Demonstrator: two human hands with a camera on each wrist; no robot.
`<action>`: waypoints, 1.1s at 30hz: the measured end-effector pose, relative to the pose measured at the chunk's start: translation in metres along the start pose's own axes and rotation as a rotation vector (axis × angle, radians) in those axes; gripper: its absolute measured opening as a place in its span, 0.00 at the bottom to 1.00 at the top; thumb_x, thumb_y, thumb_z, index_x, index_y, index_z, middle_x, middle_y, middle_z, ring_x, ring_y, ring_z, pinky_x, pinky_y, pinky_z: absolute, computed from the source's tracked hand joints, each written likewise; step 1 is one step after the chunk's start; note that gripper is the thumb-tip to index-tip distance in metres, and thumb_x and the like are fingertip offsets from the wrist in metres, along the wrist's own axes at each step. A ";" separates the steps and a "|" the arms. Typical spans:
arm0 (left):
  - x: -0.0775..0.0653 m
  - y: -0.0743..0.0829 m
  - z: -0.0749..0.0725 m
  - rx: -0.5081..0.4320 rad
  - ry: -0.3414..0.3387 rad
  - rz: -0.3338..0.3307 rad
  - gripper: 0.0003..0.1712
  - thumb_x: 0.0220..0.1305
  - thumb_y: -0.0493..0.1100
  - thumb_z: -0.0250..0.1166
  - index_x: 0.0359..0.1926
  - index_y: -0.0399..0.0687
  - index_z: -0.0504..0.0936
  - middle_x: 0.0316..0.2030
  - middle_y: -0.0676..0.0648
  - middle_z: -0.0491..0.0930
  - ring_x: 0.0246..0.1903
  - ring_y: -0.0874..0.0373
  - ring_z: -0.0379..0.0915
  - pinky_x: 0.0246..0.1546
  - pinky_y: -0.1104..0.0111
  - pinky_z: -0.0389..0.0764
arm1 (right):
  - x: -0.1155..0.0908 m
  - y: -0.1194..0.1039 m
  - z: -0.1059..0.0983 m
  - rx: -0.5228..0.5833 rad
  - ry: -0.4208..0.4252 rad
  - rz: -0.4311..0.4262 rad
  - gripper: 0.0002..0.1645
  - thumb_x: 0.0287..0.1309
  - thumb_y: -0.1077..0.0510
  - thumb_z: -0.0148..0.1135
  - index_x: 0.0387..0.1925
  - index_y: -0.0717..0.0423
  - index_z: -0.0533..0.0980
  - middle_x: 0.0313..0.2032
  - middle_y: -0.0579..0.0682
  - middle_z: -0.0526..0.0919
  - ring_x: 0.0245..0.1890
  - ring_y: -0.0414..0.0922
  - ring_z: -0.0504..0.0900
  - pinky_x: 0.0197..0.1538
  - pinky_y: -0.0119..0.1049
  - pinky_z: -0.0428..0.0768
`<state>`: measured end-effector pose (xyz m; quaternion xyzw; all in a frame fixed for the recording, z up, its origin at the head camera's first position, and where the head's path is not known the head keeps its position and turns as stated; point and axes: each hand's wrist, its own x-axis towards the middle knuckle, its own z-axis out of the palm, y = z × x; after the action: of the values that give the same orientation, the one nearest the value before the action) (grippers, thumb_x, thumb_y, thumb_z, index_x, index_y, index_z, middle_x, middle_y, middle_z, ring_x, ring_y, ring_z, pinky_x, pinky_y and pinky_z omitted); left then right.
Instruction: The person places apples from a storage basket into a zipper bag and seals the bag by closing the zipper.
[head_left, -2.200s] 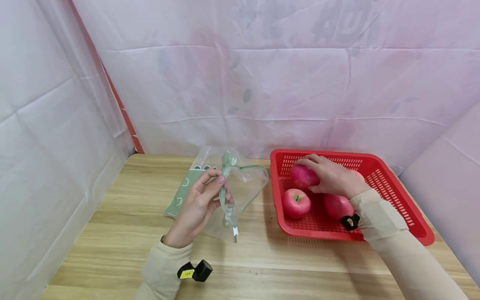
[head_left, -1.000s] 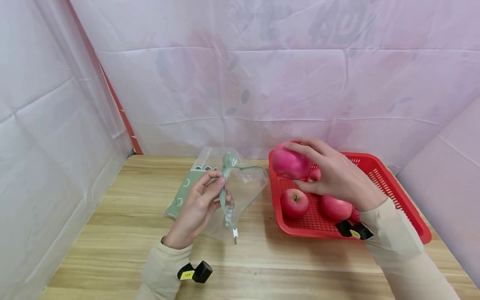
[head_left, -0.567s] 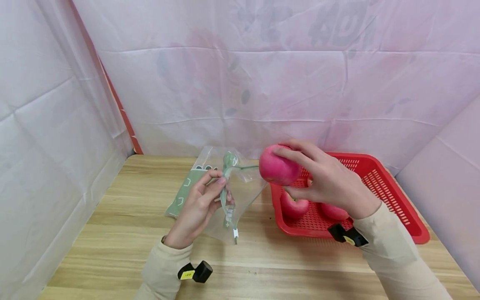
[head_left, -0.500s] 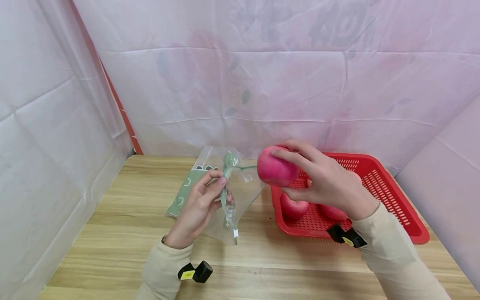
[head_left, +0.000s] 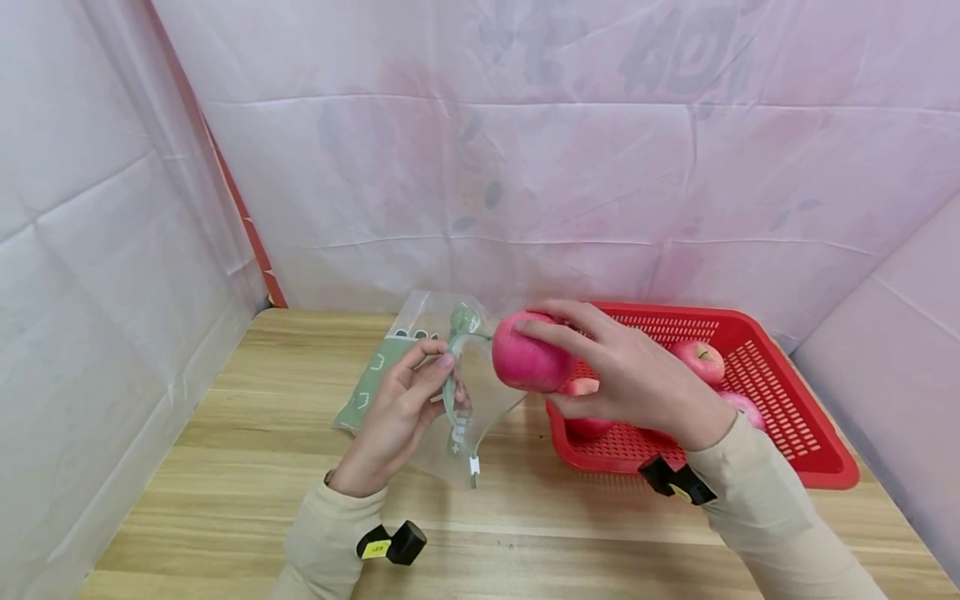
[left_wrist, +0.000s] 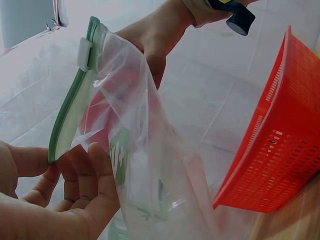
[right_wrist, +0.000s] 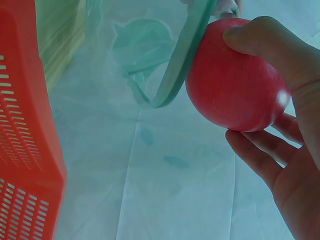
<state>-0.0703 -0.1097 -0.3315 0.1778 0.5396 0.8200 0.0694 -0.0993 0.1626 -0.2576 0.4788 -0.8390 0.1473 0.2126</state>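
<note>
My left hand [head_left: 401, 408] pinches the green-edged mouth of a clear zipper bag [left_wrist: 145, 150], whose white slider [left_wrist: 85, 54] sits at one end of the zip. The bag's mouth gapes toward the right. My right hand [head_left: 630, 367] grips a red apple [head_left: 531, 353] between thumb and fingers, right at the bag's mouth. In the right wrist view the apple [right_wrist: 235, 80] overlaps the green zip edge [right_wrist: 185, 55]. In the left wrist view it shows pink through the clear plastic, with the right hand [left_wrist: 155, 40] behind the bag.
To the right, a red plastic basket [head_left: 813, 442] holds several apples, one of them a paler apple [head_left: 699, 361] near its back. Under and behind the left hand lies a green-printed bag part [head_left: 375, 379] on the wooden table [head_left: 225, 467]. White cloth walls [head_left: 562, 175] enclose the table.
The right hand has lifted the apple out of the basket and carried it left to the bag's mouth. The left hand keeps its pinch, nearly unmoved.
</note>
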 end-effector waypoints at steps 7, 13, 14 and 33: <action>0.000 0.001 0.001 -0.004 0.004 0.004 0.03 0.80 0.40 0.52 0.48 0.52 0.73 0.31 0.54 0.77 0.31 0.62 0.77 0.41 0.70 0.84 | -0.001 -0.003 0.006 -0.029 -0.029 -0.002 0.49 0.43 0.53 0.81 0.70 0.42 0.71 0.65 0.54 0.74 0.59 0.52 0.81 0.47 0.46 0.88; -0.002 0.003 0.001 -0.012 0.023 0.007 0.03 0.80 0.40 0.52 0.49 0.52 0.72 0.33 0.55 0.78 0.32 0.62 0.77 0.40 0.71 0.84 | -0.001 -0.006 0.010 -0.010 -0.053 -0.043 0.52 0.42 0.53 0.82 0.71 0.44 0.69 0.65 0.53 0.74 0.59 0.51 0.80 0.51 0.45 0.87; -0.002 0.003 0.001 -0.014 0.028 0.007 0.03 0.80 0.40 0.52 0.49 0.52 0.72 0.33 0.55 0.78 0.32 0.62 0.77 0.39 0.71 0.83 | -0.001 -0.006 0.011 -0.009 -0.055 -0.045 0.52 0.42 0.53 0.82 0.71 0.44 0.69 0.66 0.53 0.74 0.59 0.51 0.80 0.51 0.45 0.87; -0.002 0.004 0.000 -0.027 0.024 0.022 0.03 0.80 0.40 0.52 0.48 0.52 0.72 0.34 0.54 0.78 0.32 0.61 0.77 0.39 0.71 0.83 | -0.001 -0.009 0.014 -0.006 -0.123 -0.031 0.53 0.45 0.48 0.83 0.73 0.41 0.67 0.70 0.49 0.71 0.60 0.47 0.79 0.47 0.39 0.88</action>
<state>-0.0680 -0.1118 -0.3288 0.1729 0.5272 0.8301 0.0561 -0.0941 0.1527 -0.2697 0.4994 -0.8433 0.1118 0.1642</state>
